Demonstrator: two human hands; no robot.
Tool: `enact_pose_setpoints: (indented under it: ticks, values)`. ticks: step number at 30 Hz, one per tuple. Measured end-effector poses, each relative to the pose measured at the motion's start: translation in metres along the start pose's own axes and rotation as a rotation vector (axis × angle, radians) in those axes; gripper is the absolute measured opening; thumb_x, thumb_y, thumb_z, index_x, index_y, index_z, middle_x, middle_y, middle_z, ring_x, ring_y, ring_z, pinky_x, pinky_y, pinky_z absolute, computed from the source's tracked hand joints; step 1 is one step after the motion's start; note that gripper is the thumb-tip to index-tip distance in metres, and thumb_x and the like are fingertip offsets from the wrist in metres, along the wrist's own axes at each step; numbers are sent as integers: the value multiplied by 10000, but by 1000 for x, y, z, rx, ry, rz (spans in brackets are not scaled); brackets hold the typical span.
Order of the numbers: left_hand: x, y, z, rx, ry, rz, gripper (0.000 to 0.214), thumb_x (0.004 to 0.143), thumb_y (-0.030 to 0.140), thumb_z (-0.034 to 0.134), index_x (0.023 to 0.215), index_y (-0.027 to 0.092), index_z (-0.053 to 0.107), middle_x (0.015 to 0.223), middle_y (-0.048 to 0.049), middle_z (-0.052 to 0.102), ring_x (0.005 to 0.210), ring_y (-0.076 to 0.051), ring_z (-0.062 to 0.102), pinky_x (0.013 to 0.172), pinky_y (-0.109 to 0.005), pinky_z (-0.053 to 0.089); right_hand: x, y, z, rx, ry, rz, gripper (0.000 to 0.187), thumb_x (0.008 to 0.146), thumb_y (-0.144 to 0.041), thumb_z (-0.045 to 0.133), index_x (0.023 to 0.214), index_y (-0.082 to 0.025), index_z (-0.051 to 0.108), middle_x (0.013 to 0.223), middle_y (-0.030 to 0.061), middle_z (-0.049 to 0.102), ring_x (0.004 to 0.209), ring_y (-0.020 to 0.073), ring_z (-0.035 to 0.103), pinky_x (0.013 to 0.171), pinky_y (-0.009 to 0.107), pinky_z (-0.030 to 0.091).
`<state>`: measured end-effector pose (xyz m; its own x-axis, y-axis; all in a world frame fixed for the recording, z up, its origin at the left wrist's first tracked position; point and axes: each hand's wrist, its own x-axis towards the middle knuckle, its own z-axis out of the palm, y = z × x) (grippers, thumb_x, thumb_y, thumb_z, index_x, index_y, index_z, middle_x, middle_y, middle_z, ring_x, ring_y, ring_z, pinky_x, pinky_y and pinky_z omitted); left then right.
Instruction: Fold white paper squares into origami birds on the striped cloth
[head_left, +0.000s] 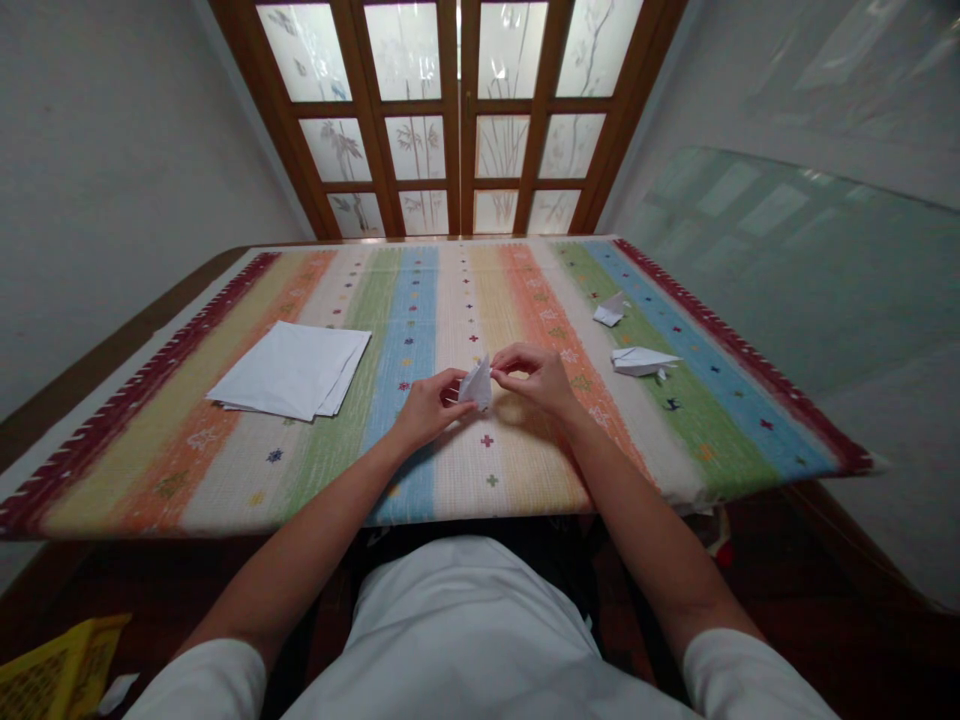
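A small folded white paper piece (475, 384) is held just above the table between my hands. My left hand (429, 408) is closed on its left side, thumb and fingers pinching it. At the paper's right edge, the thumb and fingertips of my right hand (537, 376) pinch what looks like a tip of the same piece. Over to the right lie two more folded paper figures, a smaller one (611, 309) farther back and a longer, pointed one (643, 361) nearer.
A stack of white paper sheets (289, 370) lies on the left of the striped tablecloth (405, 480). Wooden doors with glass panes (459, 115) stand behind the table. On the floor at lower left is a yellow plastic crate (67, 665). A glass panel (795, 260) leans at right.
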<state>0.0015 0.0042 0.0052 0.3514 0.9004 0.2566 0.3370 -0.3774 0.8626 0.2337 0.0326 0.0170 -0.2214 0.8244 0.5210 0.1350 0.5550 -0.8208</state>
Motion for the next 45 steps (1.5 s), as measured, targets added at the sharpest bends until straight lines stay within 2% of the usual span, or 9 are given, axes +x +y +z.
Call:
enact_pose_setpoints:
  ticks: [7, 19, 23, 26, 29, 32, 38, 42, 45]
  values:
    - [1, -2, 0, -19, -1, 11, 383, 838, 200, 880, 1193, 205, 738, 960, -31, 826, 833, -191, 803, 759, -307, 676, 2, -3, 0, 105, 25, 107, 406, 751, -559, 926, 874, -230, 723, 860, 28, 750, 777, 175, 726, 749, 327, 643]
    - [0, -3, 2, -62, -31, 17, 363, 843, 293, 891, 1156, 202, 732, 931, -40, 813, 804, -193, 794, 758, -328, 676, 1, -5, 3, 185, -29, 109, 578, 801, -636, 882, 848, -274, 433, 808, -12, 697, 759, 166, 677, 795, 344, 585]
    - [1, -4, 2, -69, -15, 15, 349, 849, 299, 874, 1144, 201, 717, 949, -40, 798, 783, -187, 782, 702, -307, 663, 1, -6, 4, 78, 49, 66, 523, 812, -659, 861, 863, -264, 523, 863, 8, 683, 833, 189, 673, 832, 360, 581]
    - [2, -5, 2, -41, 57, 18, 315, 838, 255, 851, 1108, 194, 700, 1019, -51, 775, 789, -178, 758, 630, -267, 625, 0, -6, 7, -1, 94, 49, 460, 853, -661, 819, 871, -248, 616, 889, 22, 664, 818, 179, 637, 737, 315, 547]
    - [3, -5, 1, 64, 109, 40, 276, 804, 183, 840, 1033, 190, 685, 1026, -53, 747, 826, -178, 719, 610, -242, 571, -4, -4, 15, 106, -7, 146, 463, 853, -664, 817, 974, -256, 634, 730, -36, 600, 623, 138, 558, 571, 262, 462]
    - [4, -3, 1, 193, 106, 68, 257, 803, 169, 838, 994, 200, 670, 952, -26, 717, 820, -175, 666, 657, -259, 532, -7, -1, 25, 229, -126, 274, 528, 815, -656, 854, 1085, -275, 609, 722, -60, 620, 552, 126, 564, 527, 252, 481]
    - [2, 2, 3, 184, 50, 89, 365, 820, 372, 902, 1015, 208, 640, 873, 9, 661, 738, -154, 593, 671, -271, 489, -7, 0, 30, 215, -72, 279, 477, 780, -629, 872, 969, -256, 643, 918, 3, 670, 740, 167, 683, 559, 265, 590]
    - [2, 4, 4, 32, 33, 82, 300, 963, 487, 740, 990, 207, 637, 896, -26, 691, 769, -167, 650, 655, -260, 528, -8, -2, 30, 222, -40, 275, 387, 822, -559, 825, 939, -250, 625, 921, 4, 649, 769, 170, 680, 571, 266, 612]
    - [2, 4, 3, 37, 76, 71, 294, 1017, 481, 640, 910, 206, 649, 836, -31, 700, 745, -167, 667, 636, -250, 538, -8, -3, 30, 205, -5, 269, 321, 828, -448, 794, 1033, -278, 614, 893, -24, 627, 749, 160, 669, 581, 260, 611]
